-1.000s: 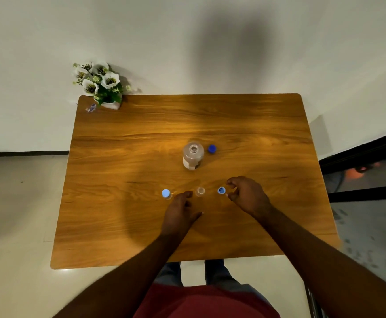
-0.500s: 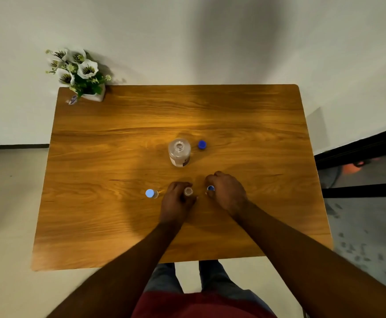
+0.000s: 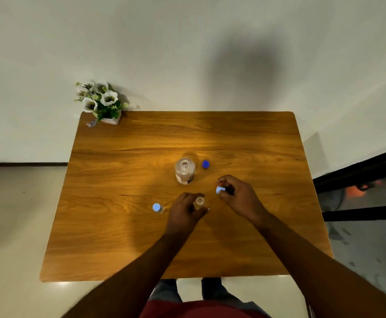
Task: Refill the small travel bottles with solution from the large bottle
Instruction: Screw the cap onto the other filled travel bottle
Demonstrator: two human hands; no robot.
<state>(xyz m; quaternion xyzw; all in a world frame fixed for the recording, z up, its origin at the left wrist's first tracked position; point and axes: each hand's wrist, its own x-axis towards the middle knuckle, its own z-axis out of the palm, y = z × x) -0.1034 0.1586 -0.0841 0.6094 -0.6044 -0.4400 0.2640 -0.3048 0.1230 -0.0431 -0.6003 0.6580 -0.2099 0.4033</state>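
Observation:
The large clear bottle [image 3: 184, 170] stands uncapped in the middle of the wooden table [image 3: 141, 237], its dark blue cap [image 3: 206, 164] lying just to its right. My left hand [image 3: 185, 213] is closed around a small open travel bottle [image 3: 199, 201] that stands on the table. My right hand [image 3: 239, 195] pinches a light blue small cap [image 3: 219, 190], lifted a little to the right of that bottle. A second small travel bottle [image 3: 158, 208] with a light blue cap on stands to the left of my left hand.
A small pot of white flowers [image 3: 102, 101] sits at the table's far left corner, with a small object [image 3: 91, 123] beside it. A white wall runs behind the table. A dark frame and floor lie off the right edge.
My right hand has picked the light blue cap up off the table and raised it. My left hand stays closed on the small open bottle. The camera view has shifted.

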